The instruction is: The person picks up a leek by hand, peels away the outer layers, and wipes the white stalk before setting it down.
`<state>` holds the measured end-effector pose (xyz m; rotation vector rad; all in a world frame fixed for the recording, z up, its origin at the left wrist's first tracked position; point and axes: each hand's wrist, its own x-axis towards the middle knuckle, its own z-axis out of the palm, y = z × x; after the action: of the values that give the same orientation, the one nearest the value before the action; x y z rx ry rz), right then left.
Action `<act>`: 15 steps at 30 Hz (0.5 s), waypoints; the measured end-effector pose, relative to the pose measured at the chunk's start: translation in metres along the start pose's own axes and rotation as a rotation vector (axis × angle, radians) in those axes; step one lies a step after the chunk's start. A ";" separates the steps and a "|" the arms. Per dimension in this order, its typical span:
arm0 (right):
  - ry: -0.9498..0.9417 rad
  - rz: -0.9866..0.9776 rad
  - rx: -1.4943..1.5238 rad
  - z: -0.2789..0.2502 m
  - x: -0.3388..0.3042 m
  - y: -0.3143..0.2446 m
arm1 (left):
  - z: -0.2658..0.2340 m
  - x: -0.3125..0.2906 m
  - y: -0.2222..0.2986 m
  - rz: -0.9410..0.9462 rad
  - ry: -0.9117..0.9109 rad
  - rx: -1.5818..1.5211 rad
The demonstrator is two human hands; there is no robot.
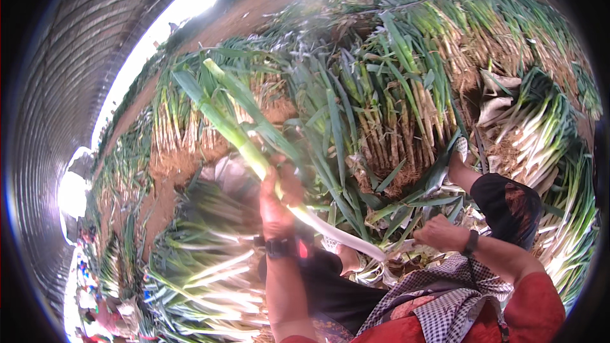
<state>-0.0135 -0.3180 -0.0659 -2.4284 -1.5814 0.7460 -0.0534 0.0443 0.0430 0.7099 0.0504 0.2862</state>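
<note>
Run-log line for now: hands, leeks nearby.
left hand: closed around long leek | right hand: curled shut, contents unclear | left: white-stemmed pile | ahead: leek bundle, roots on

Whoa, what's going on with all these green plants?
Someone is handling big green onions. Their left hand is wrapped around one long green onion, with its leaves pointing up and away. Their right hand is curled near the white end but not touching it; I can't tell whether it holds anything. Ahead are bunches with brownish stalks. Whiter-looking onions lie in a left heap and a right heap.
</note>
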 end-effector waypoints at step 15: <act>0.305 0.211 0.154 -0.106 0.065 0.110 | 0.081 -0.008 0.039 -0.187 -0.223 0.262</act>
<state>0.1482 -0.2925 -0.0376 -2.4757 -1.1286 0.4754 -0.0587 0.0190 0.1297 0.9865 -0.0596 0.0195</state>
